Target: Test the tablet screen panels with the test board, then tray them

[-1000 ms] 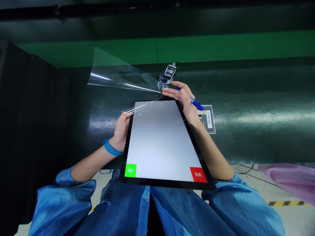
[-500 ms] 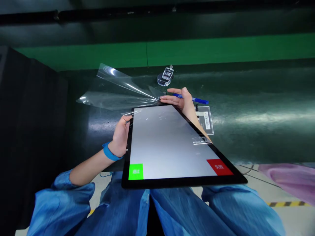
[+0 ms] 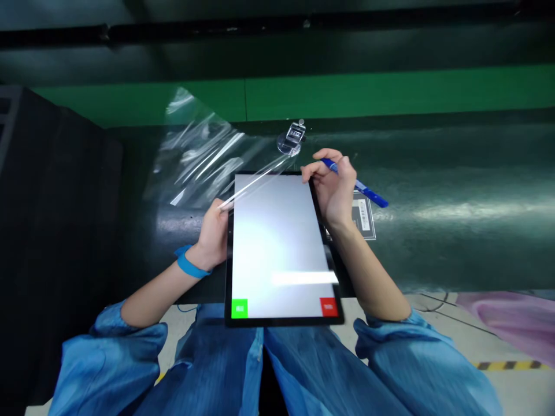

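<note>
A black-framed tablet (image 3: 277, 242) shows a bright white screen with a green square at its lower left and a red one at its lower right. My left hand (image 3: 214, 236) grips the tablet's left edge, thumb near a clear film (image 3: 199, 156). That crinkled film spreads from the tablet's top edge to the upper left. My right hand (image 3: 333, 188) is at the tablet's upper right corner, with a blue pen (image 3: 370, 195) held between its curled fingers and thumb. Whether its fingertips touch the film cannot be made out.
Beyond the tablet stands a small metal counter (image 3: 295, 136) on a round base. A labelled card (image 3: 364, 216) lies on the dark green table (image 3: 455, 231), partly behind my right hand. A black case (image 3: 65, 231) fills the left side. Pink cloth (image 3: 511, 320) shows at the right.
The tablet has turned from a slant to nearly face-on. My right hand, with the pen, has moved right and its fingers have curled. The film has spread out and shifted.
</note>
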The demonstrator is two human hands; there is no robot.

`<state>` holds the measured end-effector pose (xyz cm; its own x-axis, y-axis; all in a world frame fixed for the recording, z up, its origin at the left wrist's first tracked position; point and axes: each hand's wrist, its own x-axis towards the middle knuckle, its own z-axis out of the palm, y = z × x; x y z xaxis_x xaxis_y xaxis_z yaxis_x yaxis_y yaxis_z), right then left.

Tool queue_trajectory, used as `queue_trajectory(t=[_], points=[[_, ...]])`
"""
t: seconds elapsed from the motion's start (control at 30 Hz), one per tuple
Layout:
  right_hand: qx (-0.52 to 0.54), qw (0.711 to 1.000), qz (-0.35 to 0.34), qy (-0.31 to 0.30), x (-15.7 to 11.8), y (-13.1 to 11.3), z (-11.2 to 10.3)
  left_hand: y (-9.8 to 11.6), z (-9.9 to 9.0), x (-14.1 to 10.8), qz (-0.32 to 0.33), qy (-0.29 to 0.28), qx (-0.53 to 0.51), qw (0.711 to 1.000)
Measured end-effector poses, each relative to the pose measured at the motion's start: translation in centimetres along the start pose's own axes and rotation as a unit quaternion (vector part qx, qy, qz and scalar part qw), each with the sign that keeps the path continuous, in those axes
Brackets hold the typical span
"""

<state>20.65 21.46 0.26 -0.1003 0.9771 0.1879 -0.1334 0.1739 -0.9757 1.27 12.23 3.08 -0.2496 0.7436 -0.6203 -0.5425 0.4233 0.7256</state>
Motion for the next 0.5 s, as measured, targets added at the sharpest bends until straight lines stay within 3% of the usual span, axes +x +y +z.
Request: queue_trajectory(t=[0.17,0.27,0.33,0.4,0.5], points=[[-0.008,0.985,-0.126,0.119,0.8,-1.2,-1.8,-0.4,-0.2,0.9,0.018,-0.035,-0.004,0.999],[-0.034,0.951,-0.221,0.214,0.9,-2.9,-3.1,-0.4,-0.5,1.5,0.067,-0.012,-0.01,0.998],[-0.067,0.931,-0.267,0.238,0.4,-4.0,-3.3,-0.2,-0.6,1.6,0.043,-0.033,-0.018,0.998],[-0.107,0.939,-0.276,0.174,-0.3,-4.8,-3.1,0.1,-0.7,1.7,0.001,-0.064,-0.028,0.998],[-0.187,0.958,-0.213,-0.038,-1.3,-5.3,-2.3,0.3,-0.9,1.8,-0.027,-0.094,-0.033,0.995]])
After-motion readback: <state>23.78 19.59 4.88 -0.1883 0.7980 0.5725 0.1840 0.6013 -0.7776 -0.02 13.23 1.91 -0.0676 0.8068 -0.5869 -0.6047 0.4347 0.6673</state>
